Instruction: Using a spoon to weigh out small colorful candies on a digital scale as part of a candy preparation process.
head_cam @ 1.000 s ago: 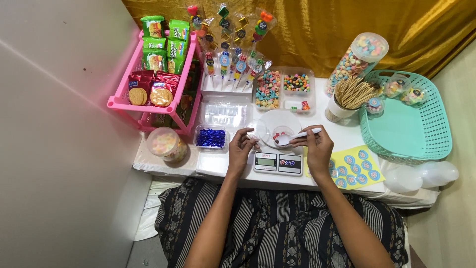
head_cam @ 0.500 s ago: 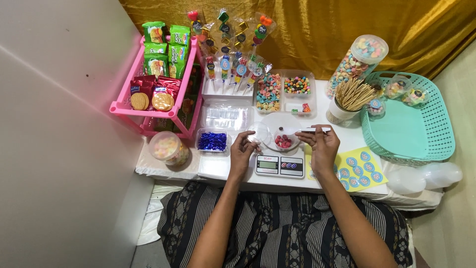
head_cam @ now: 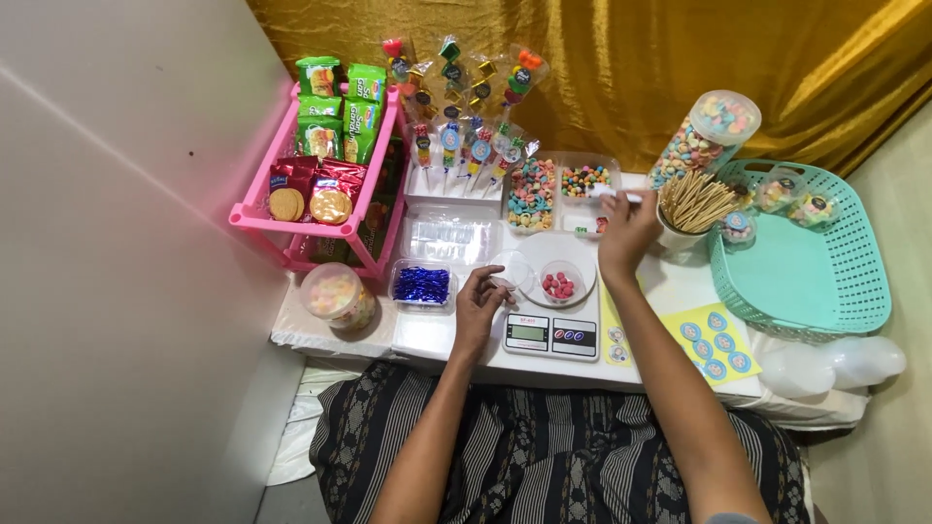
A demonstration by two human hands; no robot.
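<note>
Since half a second ago the right hand (head_cam: 626, 225) has left the scale (head_cam: 551, 335) and reached forward to the candy trays (head_cam: 559, 189), fingers closed on a small white scoop (head_cam: 614, 195). Its long axis runs left to right, the free end pointing left over the trays. That forearm stretches straight ahead. Left hand (head_cam: 481, 301) rests by the scale, fingers curled on a clear lid (head_cam: 512, 268) beside the cup of pink candies (head_cam: 558, 282).

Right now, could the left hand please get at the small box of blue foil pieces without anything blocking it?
Probably yes. The left hand rests at the small clear lid by the scale, and the box of blue foil pieces sits open just to its left, with only bare table between them.
</note>
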